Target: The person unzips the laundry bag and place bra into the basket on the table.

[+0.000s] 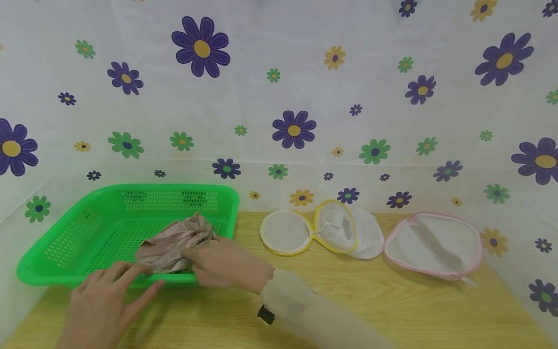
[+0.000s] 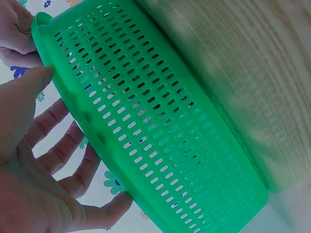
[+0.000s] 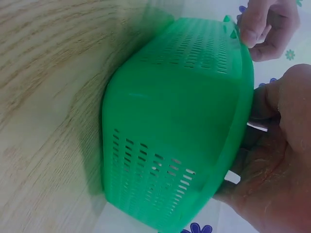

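Note:
A crumpled dusty-pink satiny cloth [image 1: 167, 245] lies in the front right of a green plastic basket [image 1: 65, 203]. My right hand [image 1: 228, 264] reaches over the basket's front rim with curled fingers and grips the cloth's right side; its fingertips are partly hidden. My left hand [image 1: 104, 300] is at the front rim, its fingers spread and reaching over the edge beside the cloth. In the left wrist view the left hand [image 2: 48, 165] has its thumb and fingers apart along the rim. The right wrist view shows the right hand [image 3: 279, 155] behind the rim, its fingers mostly hidden inside.
Right of the basket, on the wooden table [image 1: 348, 291], lie a round white pouch with yellow trim [image 1: 285, 232], a second yellow-edged piece [image 1: 335, 227] overlapping a white one [image 1: 368, 232], and a pink-trimmed white mesh bag [image 1: 436, 245]. A flower-printed sheet [image 1: 253, 97] hangs behind.

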Tool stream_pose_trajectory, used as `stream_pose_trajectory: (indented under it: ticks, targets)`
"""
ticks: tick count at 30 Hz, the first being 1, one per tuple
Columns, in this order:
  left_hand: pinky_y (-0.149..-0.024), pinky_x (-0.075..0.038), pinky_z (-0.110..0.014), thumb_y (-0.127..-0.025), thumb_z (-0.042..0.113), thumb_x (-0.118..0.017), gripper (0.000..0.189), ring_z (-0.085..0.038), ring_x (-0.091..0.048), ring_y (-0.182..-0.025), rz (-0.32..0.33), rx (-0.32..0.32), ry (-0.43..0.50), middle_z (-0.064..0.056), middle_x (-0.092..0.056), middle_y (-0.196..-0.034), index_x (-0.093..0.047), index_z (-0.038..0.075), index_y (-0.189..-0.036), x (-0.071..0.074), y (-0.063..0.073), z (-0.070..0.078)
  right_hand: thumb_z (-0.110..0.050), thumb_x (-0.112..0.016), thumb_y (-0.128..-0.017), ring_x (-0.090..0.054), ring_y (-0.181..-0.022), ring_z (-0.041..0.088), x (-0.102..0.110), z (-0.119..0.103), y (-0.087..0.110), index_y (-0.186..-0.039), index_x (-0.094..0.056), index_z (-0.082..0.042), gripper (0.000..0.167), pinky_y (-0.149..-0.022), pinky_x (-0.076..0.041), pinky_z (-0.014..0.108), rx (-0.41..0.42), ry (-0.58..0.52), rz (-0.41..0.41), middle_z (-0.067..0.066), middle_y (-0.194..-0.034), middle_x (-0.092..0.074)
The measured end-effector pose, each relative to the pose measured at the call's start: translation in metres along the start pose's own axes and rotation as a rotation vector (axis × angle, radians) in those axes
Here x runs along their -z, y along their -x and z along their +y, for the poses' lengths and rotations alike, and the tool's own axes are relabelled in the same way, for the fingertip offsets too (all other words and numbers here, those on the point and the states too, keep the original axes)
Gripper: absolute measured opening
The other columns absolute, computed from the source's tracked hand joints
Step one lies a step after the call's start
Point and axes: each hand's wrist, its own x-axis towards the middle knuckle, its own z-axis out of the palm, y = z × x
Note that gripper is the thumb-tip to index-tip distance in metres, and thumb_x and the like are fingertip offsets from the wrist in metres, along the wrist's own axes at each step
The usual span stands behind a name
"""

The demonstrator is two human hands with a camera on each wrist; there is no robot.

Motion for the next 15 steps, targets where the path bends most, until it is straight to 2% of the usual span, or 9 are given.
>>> stream_pose_trajectory:
  ticks: [2,3,5,7,9,10,12,14,15]
  targets:
    - [-0.054,-0.05,-0.065,-0.074,0.043,-0.086,0.036,-0.042,-0.065,-0.079,0.008,-0.007,-0.003,-0.006,-0.071,-0.095,-0.07,0.023,-0.099,-0.001,0.001,-0.001,-0.014,-0.039,-0.105,-0.041,-0.058,0.001,0.0,0.001,0.005,-0.112,-0.06,-0.019,0.023,-0.085,-0.048,0.02,0.018,-0.026,0.04,-0.011,-0.067,-0.044]
    - [-0.054,-0.05,-0.065,-0.074,0.043,-0.086,0.035,-0.043,-0.065,-0.079,0.01,-0.007,-0.001,-0.006,-0.071,-0.095,-0.07,0.023,-0.099,-0.002,0.001,-0.001,-0.014,-0.039,-0.105,-0.039,-0.057,0.0,0.001,0.002,0.01,-0.114,-0.062,-0.018,0.024,-0.089,-0.05,0.021,0.026,-0.035,0.063,-0.011,-0.067,-0.046]
    - [-0.056,-0.049,-0.067,-0.074,0.042,-0.086,0.036,-0.044,-0.065,-0.081,0.0,0.001,0.0,-0.007,-0.071,-0.096,-0.07,0.023,-0.099,-0.002,0.001,0.0,-0.014,-0.04,-0.106,-0.037,-0.056,-0.001,0.005,0.005,0.021,-0.113,-0.064,-0.016,0.025,-0.088,-0.051,0.022,0.047,-0.052,0.103,-0.01,-0.071,-0.053]
    - [-0.058,-0.049,-0.069,-0.076,0.045,-0.085,0.036,-0.045,-0.065,-0.084,-0.016,0.016,0.001,-0.007,-0.071,-0.098,-0.07,0.023,-0.1,-0.003,0.001,0.0,-0.014,-0.041,-0.106,-0.043,-0.06,-0.002,0.008,0.007,0.035,-0.118,-0.066,-0.014,0.028,-0.091,-0.053,0.024,0.065,-0.047,0.142,-0.01,-0.081,-0.064]
    - [-0.061,-0.048,-0.072,-0.077,0.046,-0.084,0.036,-0.046,-0.065,-0.086,-0.033,0.029,0.001,-0.008,-0.071,-0.1,-0.071,0.023,-0.101,-0.002,0.001,0.0,-0.018,-0.041,-0.108,-0.061,-0.077,-0.003,0.013,0.009,0.052,-0.131,-0.065,-0.014,0.034,-0.109,-0.049,0.034,0.035,-0.035,0.159,-0.008,-0.103,-0.075]
    - [-0.062,-0.048,-0.073,-0.077,0.046,-0.084,0.037,-0.046,-0.065,-0.087,-0.039,0.033,0.0,-0.008,-0.071,-0.101,-0.071,0.023,-0.102,-0.002,0.001,0.0,-0.019,-0.042,-0.108,-0.067,-0.09,-0.001,0.014,0.01,0.061,-0.133,-0.065,-0.014,0.035,-0.11,-0.049,0.035,0.02,-0.032,0.169,-0.006,-0.113,-0.076]
    - [-0.065,-0.048,-0.074,-0.078,0.046,-0.084,0.037,-0.048,-0.065,-0.09,-0.052,0.042,-0.002,-0.009,-0.071,-0.103,-0.071,0.022,-0.103,-0.002,0.002,0.001,-0.022,-0.045,-0.108,-0.068,-0.114,0.005,0.017,0.014,0.081,-0.138,-0.064,-0.014,0.036,-0.112,-0.047,0.037,-0.02,-0.035,0.184,-0.004,-0.129,-0.072]
    - [-0.067,-0.047,-0.075,-0.079,0.046,-0.083,0.037,-0.049,-0.064,-0.092,-0.068,0.042,-0.011,-0.01,-0.071,-0.104,-0.071,0.022,-0.104,-0.002,0.002,0.001,-0.025,-0.047,-0.108,-0.063,-0.129,0.012,0.018,0.019,0.104,-0.139,-0.063,-0.014,0.037,-0.118,-0.042,0.045,-0.075,-0.047,0.19,-0.001,-0.137,-0.068]
    - [-0.068,-0.048,-0.075,-0.079,0.046,-0.083,0.038,-0.049,-0.064,-0.092,-0.077,0.04,-0.016,-0.011,-0.071,-0.105,-0.071,0.022,-0.105,-0.002,0.002,0.001,-0.026,-0.049,-0.107,-0.063,-0.129,0.014,0.018,0.023,0.115,-0.139,-0.063,-0.014,0.037,-0.117,-0.042,0.047,-0.097,-0.05,0.199,0.0,-0.137,-0.068]
